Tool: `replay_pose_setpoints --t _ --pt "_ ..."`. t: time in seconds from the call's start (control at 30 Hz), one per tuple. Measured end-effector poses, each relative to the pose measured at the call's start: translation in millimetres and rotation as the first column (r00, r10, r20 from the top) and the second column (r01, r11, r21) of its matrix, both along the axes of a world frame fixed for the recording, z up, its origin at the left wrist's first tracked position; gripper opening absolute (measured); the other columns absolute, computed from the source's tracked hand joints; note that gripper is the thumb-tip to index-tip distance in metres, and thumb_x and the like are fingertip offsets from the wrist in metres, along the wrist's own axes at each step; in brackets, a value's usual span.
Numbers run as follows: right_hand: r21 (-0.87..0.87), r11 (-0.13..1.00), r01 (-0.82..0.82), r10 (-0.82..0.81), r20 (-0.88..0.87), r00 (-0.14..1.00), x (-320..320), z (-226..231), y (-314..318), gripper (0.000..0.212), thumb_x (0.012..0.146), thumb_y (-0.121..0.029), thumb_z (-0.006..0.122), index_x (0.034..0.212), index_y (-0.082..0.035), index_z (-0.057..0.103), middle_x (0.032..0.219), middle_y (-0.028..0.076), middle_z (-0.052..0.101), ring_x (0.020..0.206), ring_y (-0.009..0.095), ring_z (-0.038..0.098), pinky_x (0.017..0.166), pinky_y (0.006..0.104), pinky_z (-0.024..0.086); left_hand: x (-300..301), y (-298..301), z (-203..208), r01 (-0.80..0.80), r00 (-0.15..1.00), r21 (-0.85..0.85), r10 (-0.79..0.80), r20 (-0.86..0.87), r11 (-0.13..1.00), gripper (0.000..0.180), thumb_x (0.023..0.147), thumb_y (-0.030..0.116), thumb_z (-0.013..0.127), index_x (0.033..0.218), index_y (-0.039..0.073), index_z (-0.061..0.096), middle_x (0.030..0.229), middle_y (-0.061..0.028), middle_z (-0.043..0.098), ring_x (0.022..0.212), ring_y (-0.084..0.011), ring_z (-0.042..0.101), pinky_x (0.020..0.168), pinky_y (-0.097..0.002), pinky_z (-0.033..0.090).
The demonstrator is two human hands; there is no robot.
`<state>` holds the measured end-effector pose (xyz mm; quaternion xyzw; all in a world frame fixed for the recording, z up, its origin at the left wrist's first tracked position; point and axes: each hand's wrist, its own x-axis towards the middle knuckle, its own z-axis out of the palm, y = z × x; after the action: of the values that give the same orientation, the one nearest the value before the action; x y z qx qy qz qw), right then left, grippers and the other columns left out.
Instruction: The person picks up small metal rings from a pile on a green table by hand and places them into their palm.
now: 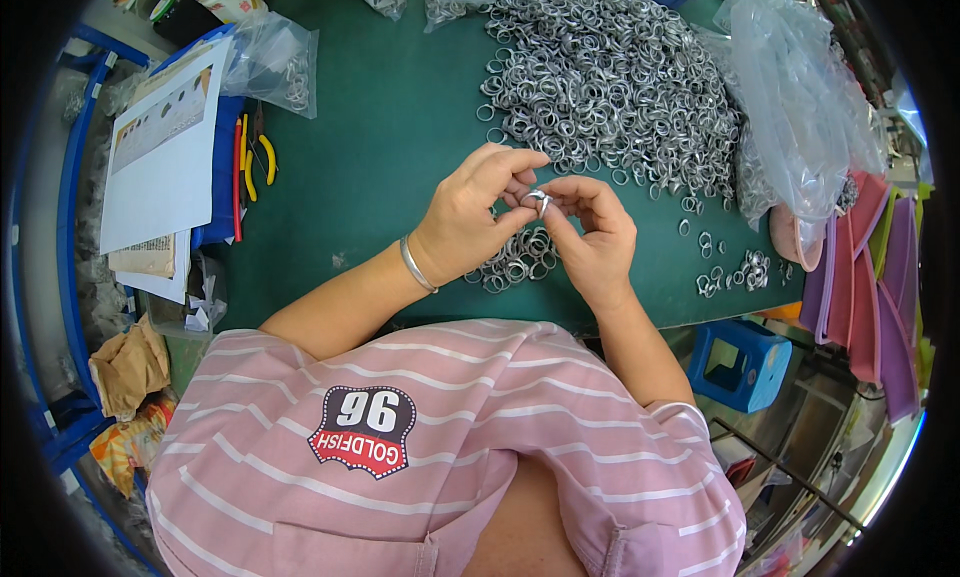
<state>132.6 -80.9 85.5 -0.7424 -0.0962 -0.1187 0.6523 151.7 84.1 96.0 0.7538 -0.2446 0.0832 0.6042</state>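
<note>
Between my two hands, above the near part of the table, is a silver ring [538,201]. My right hand [598,229] pinches it between thumb and fingers. My left hand [470,205], with a metal bangle [417,265] at its wrist, has thumb and fingertips closed on the ring's other side. Under the hands lies a small pile of silver rings [520,262], partly hidden by them. Beyond them a large heap of rings [620,87] spreads over the far right of the green table [370,107].
Pliers with yellow handles [265,157] and a red pencil-like stick [238,177] lie at left beside paper sheets [160,167]. At right are a small ring cluster [745,272], clear plastic bags [790,87] and coloured strips [865,277]. A blue stool [745,362] stands below the table edge.
</note>
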Motion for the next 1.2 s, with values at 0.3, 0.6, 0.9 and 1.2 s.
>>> replay_pose_setpoints --t 0.3,0.6,0.9,1.2 --pt "-0.426 0.837 -0.343 0.272 -0.220 0.937 -2 17 -29 0.015 0.076 0.003 0.059 0.089 -0.001 0.066 0.090 0.013 0.066 0.076 0.024 0.064 0.066 0.0318 0.051 32 29 -9 -0.174 0.984 0.200 0.176 0.009 0.964 0.012 0.079 0.000 0.068 0.091 0.001 0.066 0.092 -0.0074 0.062 0.072 -0.0141 0.061 0.065 -0.0248 0.050" --pt "-0.646 0.762 0.047 0.045 0.125 0.991 38 -6 0 0.019 0.079 -0.007 0.067 0.098 -0.007 0.067 0.085 0.009 0.058 0.078 0.029 0.061 0.067 0.0391 0.050 44 16 -37 -0.072 0.997 0.509 0.081 0.004 0.858 0.026 0.071 0.005 0.074 0.093 0.004 0.060 0.094 -0.0126 0.057 0.089 -0.0308 0.059 0.079 -0.0398 0.050" --pt "-0.701 0.711 0.053 0.100 0.176 0.979 45 -17 3 0.009 0.075 -0.007 0.071 0.079 -0.004 0.064 0.085 0.010 0.055 0.081 0.029 0.058 0.066 0.0388 0.050 37 28 -33 -0.068 0.948 0.269 0.146 -0.283 0.961 0.013 0.080 0.002 0.070 0.092 0.000 0.064 0.083 -0.0058 0.066 0.067 -0.0105 0.062 0.061 -0.0242 0.051" --pt "-0.229 0.973 -0.006 -0.027 -0.141 0.990 28 -19 -9 0.019 0.076 0.000 0.074 0.091 -0.002 0.063 0.087 0.006 0.067 0.076 0.012 0.064 0.062 0.0235 0.049 31 30 -20 -0.039 0.664 -0.229 -0.146 -0.733 0.973 0.015 0.087 0.000 0.062 0.102 -0.001 0.063 0.088 -0.0089 0.068 0.075 -0.0135 0.066 0.064 -0.0220 0.054"
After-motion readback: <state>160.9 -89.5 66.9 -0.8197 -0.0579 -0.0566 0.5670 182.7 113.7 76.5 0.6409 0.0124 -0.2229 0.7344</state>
